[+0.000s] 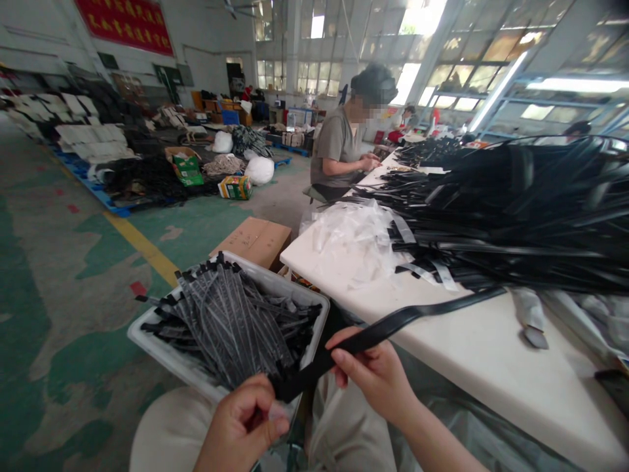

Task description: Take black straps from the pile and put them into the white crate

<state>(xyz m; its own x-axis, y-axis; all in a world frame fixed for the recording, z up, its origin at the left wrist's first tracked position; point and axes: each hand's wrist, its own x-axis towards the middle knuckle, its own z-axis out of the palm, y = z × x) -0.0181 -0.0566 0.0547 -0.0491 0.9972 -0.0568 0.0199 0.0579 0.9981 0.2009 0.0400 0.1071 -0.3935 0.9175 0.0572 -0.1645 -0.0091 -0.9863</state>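
Observation:
A long black strap (398,318) runs from above my lap up to the white table. My right hand (371,370) is closed round its middle, thumb on top. At the strap's lower end, my left hand (248,419) has its fingers curled, with a bit of clear film between thumb and fingers; whether it also grips the strap end is hard to tell. Left of the table, a white bin (184,370) holds many film-wrapped black strips (236,321). A big heap of black straps (511,210) covers the table's far side, beside a pile of clear plastic sleeves (354,239).
The white table's edge (442,373) runs diagonally at my right. Behind the bin stands a cardboard box (255,241). A seated person (339,147) works at the table's far left side. Pallets with stacked goods (98,147) stand on the floor at the left.

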